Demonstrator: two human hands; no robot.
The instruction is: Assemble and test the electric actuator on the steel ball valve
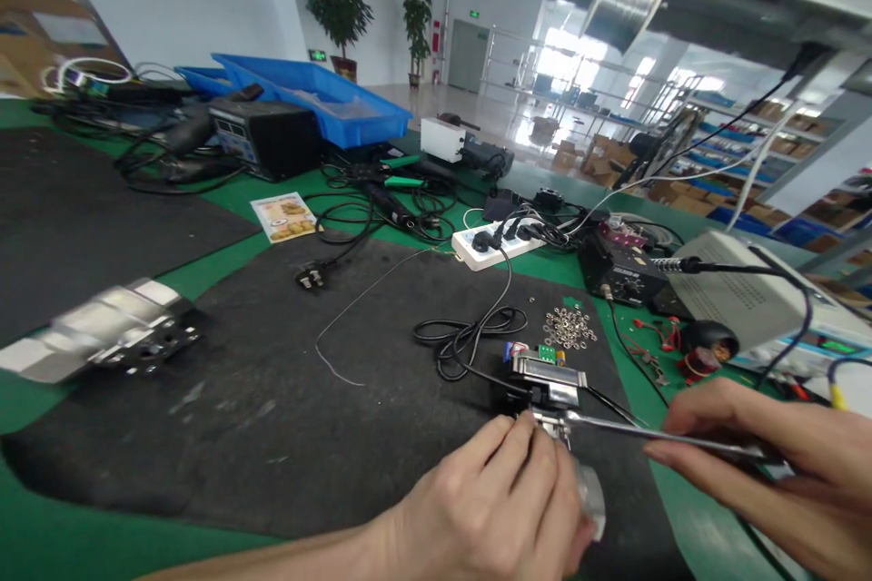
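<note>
My left hand point(494, 495) is wrapped around a metal fitting point(591, 499) with a silvery rounded end, most of it hidden behind the fingers. Joined to its far side is a small device point(549, 379) with a metal housing, a green circuit board and a black cable. My right hand point(769, 449) pinches a slim metal wrench point(654, 433) between thumb and fingers. The wrench's tip reaches the bracket area beside my left fingertips; whether it sits on a nut cannot be made out. A similar metal fitting with a bracket point(113, 331) lies at the left.
A pile of small nuts or washers point(569, 327) lies on the black mat point(272, 436). Behind it are a white power strip point(500, 243), loose cables, a black soldering station point(619, 272) and a beige instrument point(728, 290). Blue trays point(341, 113) stand at the back left.
</note>
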